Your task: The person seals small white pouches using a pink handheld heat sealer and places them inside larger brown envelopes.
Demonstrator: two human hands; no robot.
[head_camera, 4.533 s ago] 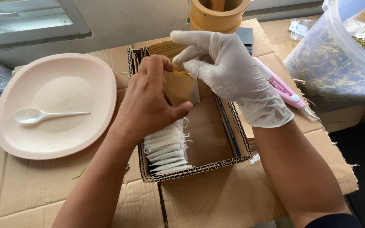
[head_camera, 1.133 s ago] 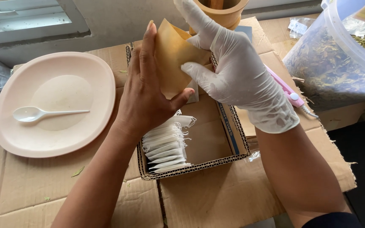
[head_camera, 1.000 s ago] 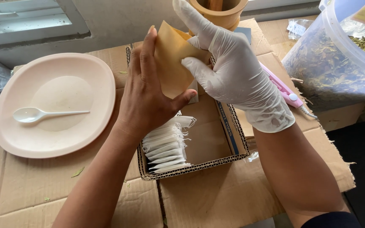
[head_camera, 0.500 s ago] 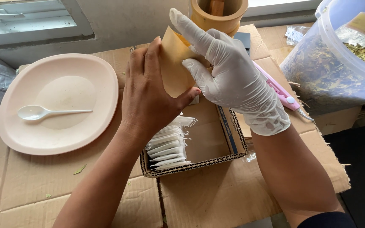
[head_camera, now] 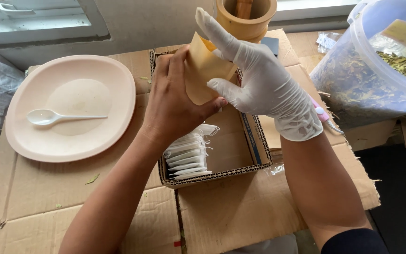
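Observation:
My bare left hand point(head_camera: 172, 106) grips a tan paper pouch point(head_camera: 203, 70) and holds it upright above a small open cardboard box point(head_camera: 240, 167). My right hand point(head_camera: 259, 80), in a white glove, pinches the pouch's right side with the fingers spread at its open top. A row of white tea bags point(head_camera: 189, 157) stands on edge in the box's near left part. The pouch's lower end is hidden behind my left hand.
A pale pink plate point(head_camera: 71, 106) with a white plastic spoon point(head_camera: 59, 116) lies at the left on flattened cardboard point(head_camera: 118, 207). A wooden mortar point(head_camera: 245, 16) stands behind the pouch. A clear plastic tub of dried leaves point(head_camera: 377, 66) sits at the right, with a pink pen-like tool point(head_camera: 323, 115) beside it.
Both hands have lifted the pouch out of the box and turned it upright. The gloved fingers have moved to its top opening.

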